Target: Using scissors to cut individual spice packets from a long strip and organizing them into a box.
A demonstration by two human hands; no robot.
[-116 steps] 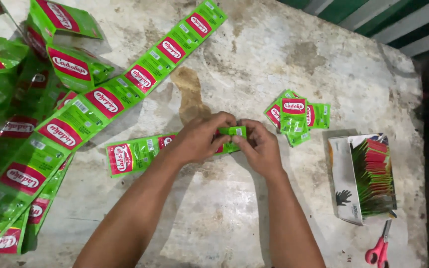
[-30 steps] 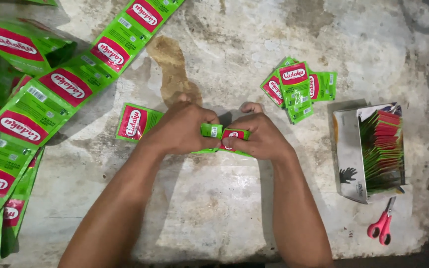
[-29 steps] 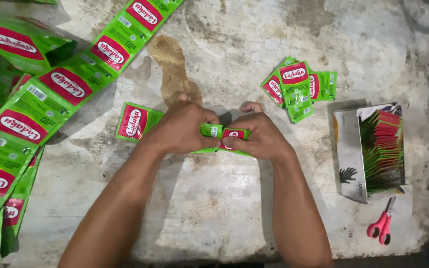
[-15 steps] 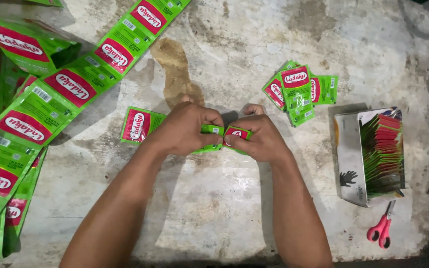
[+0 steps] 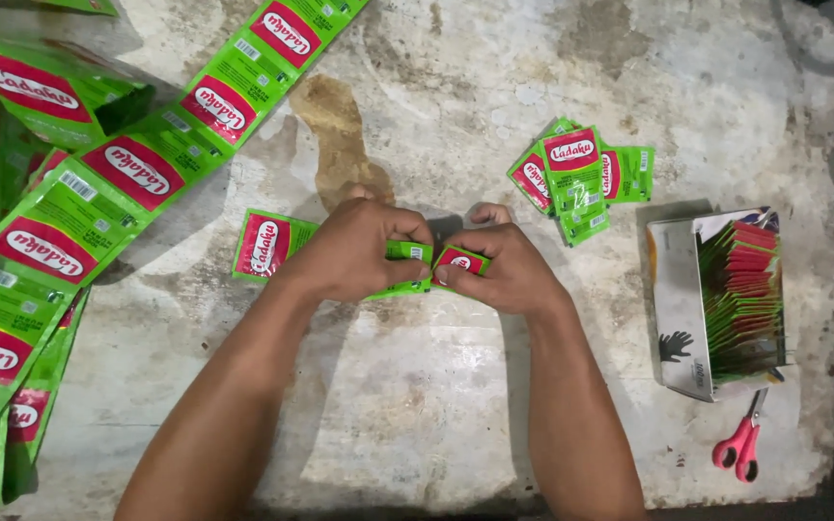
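Observation:
My left hand (image 5: 359, 251) and my right hand (image 5: 499, 268) meet at the middle of the worn table (image 5: 407, 415). Together they pinch a short strip of green and red sachets (image 5: 267, 243). The left hand covers most of the strip, whose free end lies flat to the left. Between my right thumb and fingers sits the end sachet (image 5: 460, 260), right at the seam where the two hands touch.
A long band of joined sachets (image 5: 137, 174) runs from the top centre down the left side. A small pile of single sachets (image 5: 576, 178) lies to the upper right. A grey box packed with sachets (image 5: 721, 304) stands at right, pink-handled scissors (image 5: 740, 449) below it.
The strip has become shorter since the earliest frame, and its free end has slid right toward my hands. My hands stay together at the same spot on the table.

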